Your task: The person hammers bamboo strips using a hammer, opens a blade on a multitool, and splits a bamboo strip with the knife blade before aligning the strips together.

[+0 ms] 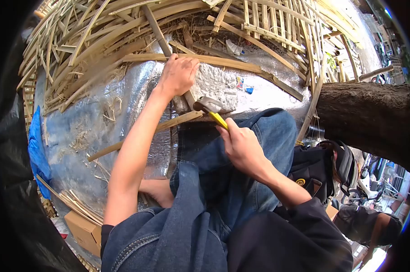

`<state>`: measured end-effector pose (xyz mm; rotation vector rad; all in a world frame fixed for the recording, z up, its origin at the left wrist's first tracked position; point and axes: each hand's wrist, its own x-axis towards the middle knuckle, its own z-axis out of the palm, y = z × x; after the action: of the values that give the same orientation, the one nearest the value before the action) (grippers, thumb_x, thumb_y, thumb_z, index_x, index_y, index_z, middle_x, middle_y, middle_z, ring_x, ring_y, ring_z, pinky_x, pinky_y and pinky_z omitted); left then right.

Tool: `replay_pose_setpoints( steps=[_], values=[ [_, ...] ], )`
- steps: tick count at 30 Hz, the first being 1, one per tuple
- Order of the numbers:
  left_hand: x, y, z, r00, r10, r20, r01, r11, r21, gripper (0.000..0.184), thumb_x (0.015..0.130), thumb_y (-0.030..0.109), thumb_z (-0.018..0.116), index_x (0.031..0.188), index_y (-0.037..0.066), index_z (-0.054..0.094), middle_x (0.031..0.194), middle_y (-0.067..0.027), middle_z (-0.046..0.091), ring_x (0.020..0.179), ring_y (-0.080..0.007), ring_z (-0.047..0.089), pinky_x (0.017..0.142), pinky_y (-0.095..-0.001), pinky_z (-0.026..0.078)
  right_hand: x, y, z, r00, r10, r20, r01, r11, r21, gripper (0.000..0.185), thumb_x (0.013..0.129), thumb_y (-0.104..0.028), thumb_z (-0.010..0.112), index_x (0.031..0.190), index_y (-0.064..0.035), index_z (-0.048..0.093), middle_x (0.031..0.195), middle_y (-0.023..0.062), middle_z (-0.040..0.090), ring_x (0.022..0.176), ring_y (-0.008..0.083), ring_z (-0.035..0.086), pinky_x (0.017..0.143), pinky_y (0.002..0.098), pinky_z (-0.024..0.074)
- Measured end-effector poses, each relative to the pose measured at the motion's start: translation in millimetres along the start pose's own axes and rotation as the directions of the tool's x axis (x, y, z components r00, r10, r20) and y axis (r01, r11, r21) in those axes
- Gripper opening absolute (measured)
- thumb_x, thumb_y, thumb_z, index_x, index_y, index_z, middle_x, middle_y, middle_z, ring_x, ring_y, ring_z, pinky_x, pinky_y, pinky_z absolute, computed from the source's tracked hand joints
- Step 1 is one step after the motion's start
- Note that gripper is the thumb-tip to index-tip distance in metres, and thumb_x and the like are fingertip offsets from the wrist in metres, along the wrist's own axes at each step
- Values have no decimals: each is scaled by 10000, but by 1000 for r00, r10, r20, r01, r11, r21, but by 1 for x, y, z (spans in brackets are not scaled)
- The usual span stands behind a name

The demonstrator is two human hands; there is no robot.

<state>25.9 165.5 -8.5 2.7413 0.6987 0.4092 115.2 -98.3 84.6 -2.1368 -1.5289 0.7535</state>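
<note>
My left hand [178, 76] is closed round a long bamboo strip [156, 31] at the left edge of a rough concrete block [216, 86]. The strip's lower end shows below the hand, near the hammer. In my right hand [241, 147] is the yellow handle of a hammer [208, 105], its metal head over the block's lower left part, close to the strip's end. Whether head and strip touch, I cannot tell. One flat bamboo piece [200, 59] crosses behind the block, and another bamboo piece [180, 120] lies below it.
Bamboo strips and woven frames [277, 22] curve across the top. Silvery sheeting [141, 97] covers the ground. A thick trunk [363, 115] and a black backpack [311, 165] are at right, a cardboard box [83, 231] at lower left, and another person [370, 224] at lower right.
</note>
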Motion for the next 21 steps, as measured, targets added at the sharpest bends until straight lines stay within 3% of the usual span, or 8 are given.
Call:
replay_pose_setpoints(
  steps=[2,3,5,7,13,15,18,21],
  values=[
    [-2,-4,5,958,144,-246,-134,989,57,387,1046,323,481,1300,72,632,1277,-145,655,1247,-320,563,1091,-464,349,-2,-3,-11,997,48,-62,-36,983,182,243,1037,-219,565,954,8,534,663,261,604,618,462,609,571,548,441],
    [-4,-1,-3,959,151,-242,-138,988,69,387,1046,323,481,1300,72,632,1277,-145,655,1247,-320,563,1091,-464,349,-3,-2,-16,997,43,-68,-29,981,193,243,1037,-219,565,954,8,534,663,261,604,618,462,609,571,548,441],
    [-27,20,-32,929,-19,-369,38,998,45,407,1036,337,532,1347,84,596,1339,-159,603,1304,-357,508,1137,-482,324,-9,1,-20,986,144,-80,-111,941,321,243,1041,-199,561,934,18,534,661,261,586,603,457,595,551,518,416],
    [-73,48,-61,940,-280,-197,260,958,-123,401,997,293,614,1338,82,590,1319,-164,595,1277,-373,515,1117,-486,352,-14,2,-24,975,218,-55,-178,898,403,259,1048,-193,553,910,25,530,655,251,577,591,446,586,544,486,407],
    [-176,76,-49,956,-294,-14,294,956,-26,442,895,190,728,1317,111,628,1081,-129,631,1050,-334,595,976,-478,423,-26,24,-15,954,281,-103,-181,816,549,281,1061,-211,540,946,44,577,634,225,575,535,355,570,540,427,414],
    [-184,72,-46,957,-292,-6,292,957,6,423,893,141,723,1309,119,650,1022,-111,644,980,-316,623,917,-463,456,-28,22,-18,952,289,-99,-184,802,569,291,1064,-214,537,940,46,578,630,218,573,527,329,575,537,425,413],
    [-175,83,-66,959,-191,-209,202,979,31,424,889,-2,679,1297,114,689,879,-98,648,773,-294,650,698,-412,511,-34,20,-25,957,259,-132,-131,790,599,288,1066,-212,534,940,44,575,627,212,571,521,330,560,531,421,410],
    [-160,96,-104,948,-172,-269,196,979,63,443,898,-43,660,1318,97,671,940,-137,677,792,-319,666,707,-414,511,-44,15,-39,957,223,-188,-51,761,646,276,1068,-208,532,946,36,575,626,197,565,510,307,535,524,408,403]
  ],
)
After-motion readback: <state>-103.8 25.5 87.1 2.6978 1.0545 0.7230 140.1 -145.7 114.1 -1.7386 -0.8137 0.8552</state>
